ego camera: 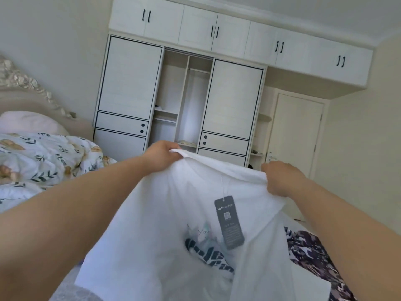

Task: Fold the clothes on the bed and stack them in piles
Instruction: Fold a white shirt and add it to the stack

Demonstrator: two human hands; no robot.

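The white T-shirt (184, 213) hangs spread in the air at the centre of the view, held up by its top edge above the bed (65, 287); the left hand (161, 156), at about eleven o'clock from the shirt's middle, pinches one corner of that edge in a closed grip; the right hand (280, 179), at about two o'clock, clenches the other corner, its fingers curled round bunched cloth; a grey hang tag (229, 221) dangles on a thread against the fabric, above a dark printed design; the shirt shows no fold yet, so this garment looks to be at the shaking-out stage only; at four o'clock a dark patterned garment (310, 253) lies unfolded on the bed, seemingly waiting its turn; no finished pile shows anywhere in the view, so the task appears to be near its beginning, though the lower bed is hidden behind the shirt; a leaf-print duvet (43, 157) lies rumpled at nine o'clock; the wardrobe (184, 101) stands open at twelve.
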